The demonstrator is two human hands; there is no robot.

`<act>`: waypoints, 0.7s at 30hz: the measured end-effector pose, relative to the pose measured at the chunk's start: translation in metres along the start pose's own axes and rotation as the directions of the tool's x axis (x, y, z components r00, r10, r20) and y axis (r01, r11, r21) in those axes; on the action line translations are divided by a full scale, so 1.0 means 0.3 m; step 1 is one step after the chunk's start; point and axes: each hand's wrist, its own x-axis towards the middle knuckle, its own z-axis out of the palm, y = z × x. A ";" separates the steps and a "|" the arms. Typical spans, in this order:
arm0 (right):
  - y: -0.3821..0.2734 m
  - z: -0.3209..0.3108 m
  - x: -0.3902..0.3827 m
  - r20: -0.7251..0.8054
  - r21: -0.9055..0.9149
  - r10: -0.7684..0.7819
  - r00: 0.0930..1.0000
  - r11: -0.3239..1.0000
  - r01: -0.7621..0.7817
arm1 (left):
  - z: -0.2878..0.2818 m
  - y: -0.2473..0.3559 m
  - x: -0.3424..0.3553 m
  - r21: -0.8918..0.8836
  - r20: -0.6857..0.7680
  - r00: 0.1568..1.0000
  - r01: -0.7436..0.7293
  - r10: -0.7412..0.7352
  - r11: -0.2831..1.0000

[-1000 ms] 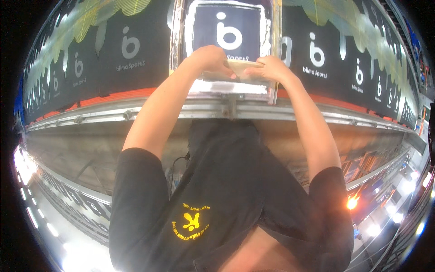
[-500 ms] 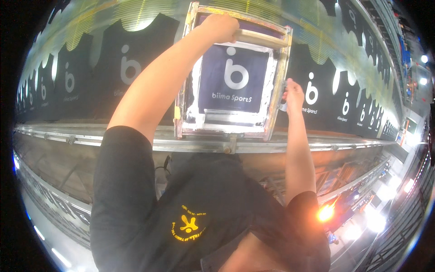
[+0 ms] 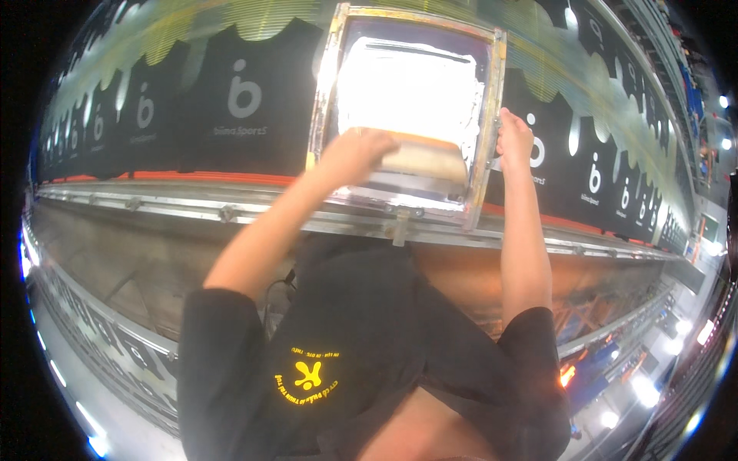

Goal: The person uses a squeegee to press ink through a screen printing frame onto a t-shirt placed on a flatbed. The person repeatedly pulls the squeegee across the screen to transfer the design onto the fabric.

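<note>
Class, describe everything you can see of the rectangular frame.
The rectangular frame has worn, stained bars. Inside, a dark border surrounds a broad white, paint-like layer. It sits slightly turned, its lower edge by a metal rail, with a small bracket there. The left hand holds a blurred tan squeegee across its lower part; the right hand is at its right bar.
</note>
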 end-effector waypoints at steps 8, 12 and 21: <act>0.004 0.059 -0.030 -0.092 0.022 -0.295 0.951 0.954 0.299 | 0.028 0.164 -0.264 -0.021 -0.119 0.993 0.020 -0.022 1.000; 0.037 0.198 -0.113 -0.100 0.076 -0.279 0.955 0.955 0.287 | -0.062 0.105 -0.345 0.138 -0.119 0.993 0.029 -0.013 0.990; 0.280 0.914 -0.329 -0.064 0.124 -0.277 0.959 0.951 0.283 | -0.482 -0.325 -0.737 -0.176 -0.193 0.895 0.372 -0.402 0.912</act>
